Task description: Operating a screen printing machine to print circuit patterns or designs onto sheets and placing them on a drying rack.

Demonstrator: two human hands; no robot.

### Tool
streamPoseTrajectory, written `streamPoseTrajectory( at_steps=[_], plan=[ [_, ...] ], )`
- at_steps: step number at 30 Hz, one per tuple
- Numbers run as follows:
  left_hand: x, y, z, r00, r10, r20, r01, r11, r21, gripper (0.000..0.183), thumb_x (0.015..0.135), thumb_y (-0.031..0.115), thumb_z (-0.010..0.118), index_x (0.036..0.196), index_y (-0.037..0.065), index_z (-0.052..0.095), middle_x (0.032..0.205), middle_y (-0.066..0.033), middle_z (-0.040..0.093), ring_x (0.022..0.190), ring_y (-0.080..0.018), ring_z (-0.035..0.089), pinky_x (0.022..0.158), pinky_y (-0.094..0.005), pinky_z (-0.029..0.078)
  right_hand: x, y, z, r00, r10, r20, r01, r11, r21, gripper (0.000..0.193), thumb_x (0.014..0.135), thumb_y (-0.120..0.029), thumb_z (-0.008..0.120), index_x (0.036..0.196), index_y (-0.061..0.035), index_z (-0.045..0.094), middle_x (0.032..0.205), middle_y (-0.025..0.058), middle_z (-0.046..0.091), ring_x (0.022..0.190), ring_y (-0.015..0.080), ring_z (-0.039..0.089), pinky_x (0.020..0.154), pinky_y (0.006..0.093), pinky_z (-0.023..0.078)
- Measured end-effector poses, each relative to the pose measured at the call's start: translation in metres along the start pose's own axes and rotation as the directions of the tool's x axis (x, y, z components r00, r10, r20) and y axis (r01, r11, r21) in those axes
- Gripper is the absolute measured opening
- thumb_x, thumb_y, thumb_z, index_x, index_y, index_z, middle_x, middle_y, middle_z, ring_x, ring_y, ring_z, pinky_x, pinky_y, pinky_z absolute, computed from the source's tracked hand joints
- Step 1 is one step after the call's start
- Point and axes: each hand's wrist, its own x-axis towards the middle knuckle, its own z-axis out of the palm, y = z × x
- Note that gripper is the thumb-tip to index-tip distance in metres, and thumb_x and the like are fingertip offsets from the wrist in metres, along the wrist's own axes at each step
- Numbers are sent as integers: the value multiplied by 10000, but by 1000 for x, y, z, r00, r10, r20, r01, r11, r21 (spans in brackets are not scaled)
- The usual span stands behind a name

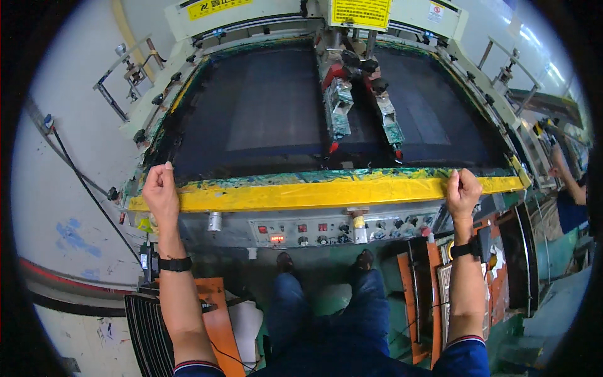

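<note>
Both of my arms reach forward toward the front edge of a large screen printing machine. My left hand [161, 193] is a closed fist, thumb side up, over the left end of the yellow-taped frame bar [282, 196]. Likewise my right hand [463, 193] is balled into a fist over the bar's right part. I see nothing in either hand; whether they touch the bar I cannot tell. Behind the bar lies the dark mesh screen [264, 107]. Two ink-stained squeegee holders [339, 107] with red-tipped ends hang above it.
A control panel [314, 231] with red switches and knobs runs below the bar. Black straps with small devices [480, 244] circle my wrists. Orange boards [411, 301] stand low at the right, another orange panel [220, 314] at the left. Another person's arm [568, 179] shows far right.
</note>
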Motion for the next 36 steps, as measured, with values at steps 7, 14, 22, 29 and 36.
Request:
streamPoseTrajectory(
  at_steps=[7,14,22,29,36],
  plan=[
    [-2,2,0,999,33,-20,-33,999,-7,200,935,170,636,819,10,611,639,86,416,587,-18,323,513,-212,251,0,0,2,1000,1,-13,-1,1000,-8,336,872,-77,595,605,-14,402,543,131,384,460,274,397,461,383,292],
    [-1,1,1,999,47,-27,-47,999,-17,206,937,171,637,815,9,606,637,92,405,587,-13,315,510,-210,239,-1,1,2,999,-33,-18,33,999,-5,337,872,-70,585,602,-21,390,543,133,370,461,286,387,461,391,284],
    [-2,0,1,998,44,-38,-46,998,-39,208,937,174,640,808,14,604,634,98,385,585,-12,299,506,-214,223,-2,3,3,1000,-8,-22,8,1000,-3,333,873,-73,584,606,-22,391,551,129,370,469,281,385,465,386,283],
    [-2,2,0,1000,6,-27,-8,997,-82,198,937,163,638,808,17,604,637,99,384,585,-13,297,504,-215,224,-3,2,2,1000,-4,-12,4,1000,15,322,880,-74,580,618,-13,404,561,135,368,475,271,385,468,380,280],
    [-3,2,0,996,60,-62,-64,996,-67,196,934,168,640,810,19,609,636,98,383,586,-16,300,506,-219,231,-4,3,2,1000,7,-9,-7,1000,-9,322,888,-77,571,626,-8,396,575,146,363,479,284,383,473,386,286]
  ],
)
